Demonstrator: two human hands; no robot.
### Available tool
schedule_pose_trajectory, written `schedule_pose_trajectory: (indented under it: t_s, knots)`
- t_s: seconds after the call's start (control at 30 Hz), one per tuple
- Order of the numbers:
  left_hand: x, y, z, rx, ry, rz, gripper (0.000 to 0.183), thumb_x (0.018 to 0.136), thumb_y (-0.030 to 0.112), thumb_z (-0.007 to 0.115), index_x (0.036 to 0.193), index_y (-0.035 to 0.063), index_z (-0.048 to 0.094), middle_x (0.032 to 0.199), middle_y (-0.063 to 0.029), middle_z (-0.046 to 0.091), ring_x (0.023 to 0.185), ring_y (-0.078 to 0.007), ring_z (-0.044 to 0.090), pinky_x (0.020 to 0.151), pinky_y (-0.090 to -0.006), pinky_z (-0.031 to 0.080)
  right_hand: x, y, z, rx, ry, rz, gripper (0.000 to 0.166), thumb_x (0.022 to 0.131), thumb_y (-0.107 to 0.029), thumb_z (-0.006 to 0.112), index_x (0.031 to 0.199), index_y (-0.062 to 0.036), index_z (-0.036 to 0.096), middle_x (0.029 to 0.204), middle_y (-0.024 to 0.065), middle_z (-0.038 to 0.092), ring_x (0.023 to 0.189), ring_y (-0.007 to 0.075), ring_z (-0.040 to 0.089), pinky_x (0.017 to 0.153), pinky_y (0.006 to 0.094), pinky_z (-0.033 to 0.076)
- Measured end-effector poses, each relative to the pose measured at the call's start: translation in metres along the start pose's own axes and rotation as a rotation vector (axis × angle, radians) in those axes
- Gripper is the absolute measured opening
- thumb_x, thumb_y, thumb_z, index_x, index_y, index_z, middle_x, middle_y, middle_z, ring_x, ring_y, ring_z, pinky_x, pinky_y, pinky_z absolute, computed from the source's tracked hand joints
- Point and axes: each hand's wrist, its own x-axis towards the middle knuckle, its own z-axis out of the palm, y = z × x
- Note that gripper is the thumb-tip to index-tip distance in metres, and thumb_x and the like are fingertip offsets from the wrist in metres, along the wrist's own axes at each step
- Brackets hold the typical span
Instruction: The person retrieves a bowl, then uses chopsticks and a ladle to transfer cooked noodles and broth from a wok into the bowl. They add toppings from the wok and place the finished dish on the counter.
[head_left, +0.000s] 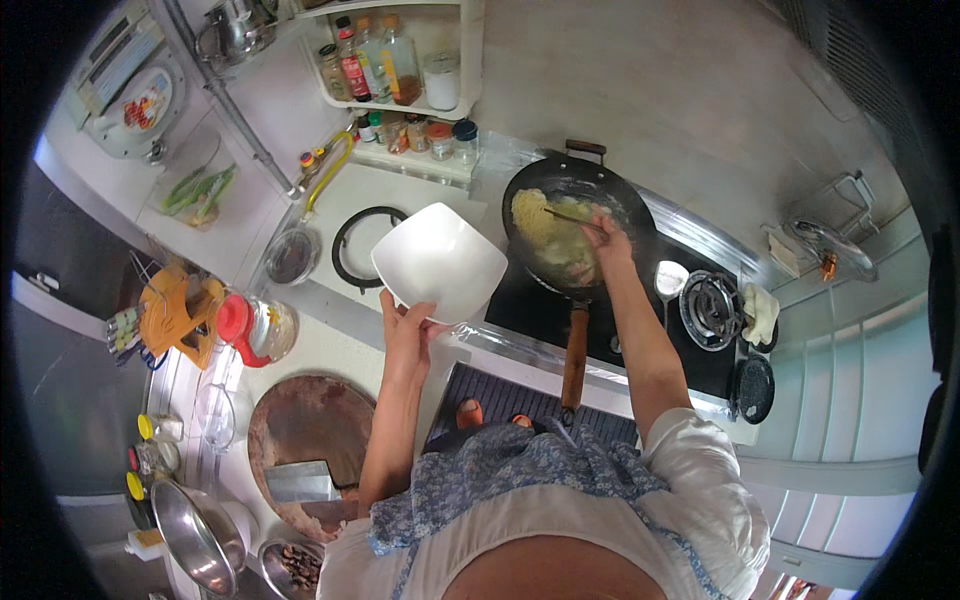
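Observation:
My left hand (409, 324) grips the lower rim of a white square bowl (442, 259), tilted so that its bare inside shows. It is held in the air to the left of a black wok (574, 178). Over the wok, my right hand (609, 241) holds chopsticks (566, 217), their tips at a pale yellow mound of food (531, 217) on the wok's left side. Cloudy greenish-yellow liquid (564, 251) lies beside the mound. The wok's wooden handle (576, 352) points towards me.
A white-headed spatula (670, 280) lies on the black hob, near a second burner (711, 309). Left are a black ring stand (341, 247), a red-lidded glass jug (259, 330), and a round chopping board (300, 412) with a cleaver (300, 481). Seasoning bottles (375, 64) fill the shelf behind.

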Motion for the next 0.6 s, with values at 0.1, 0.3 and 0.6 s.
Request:
schedule_pose_trajectory:
  t_s: [0.1,0.3,0.6]
  knots:
    - [0.002,0.003,-0.001,0.051,-0.004,-0.002,0.056,0.075,0.001,0.058,0.125,0.0030,0.032,0.114,-0.0202,0.054,0.094,-0.0313,0.064,0.073,-0.0417,0.061,-0.001,0.004,-0.001,0.070,0.001,0.016,0.027,0.093,-0.004,0.056,0.120,-0.0020,0.057,0.105,0.0151,0.058,0.099,0.0298,0.058,0.093,0.0467,0.055]
    - [0.011,0.003,0.007,0.060,-0.014,0.015,0.059,0.077,-0.002,0.057,0.129,0.0026,0.029,0.111,-0.0200,0.055,0.088,-0.0291,0.067,0.070,-0.0385,0.061,-0.019,-0.002,0.007,0.135,0.053,0.066,0.020,0.092,-0.006,0.059,0.109,0.0034,0.057,0.106,0.0140,0.063,0.104,0.0372,0.058,0.098,0.0481,0.051]
    - [0.032,-0.002,0.030,0.141,-0.096,0.028,0.061,0.075,0.003,0.058,0.128,-0.0004,0.028,0.116,-0.0258,0.052,0.095,-0.0362,0.065,0.076,-0.0446,0.061,-0.034,-0.053,0.007,0.239,-0.085,0.041,0.015,0.095,-0.007,0.054,0.103,0.0055,0.055,0.092,0.0136,0.060,0.093,0.0374,0.061,0.088,0.0457,0.057]
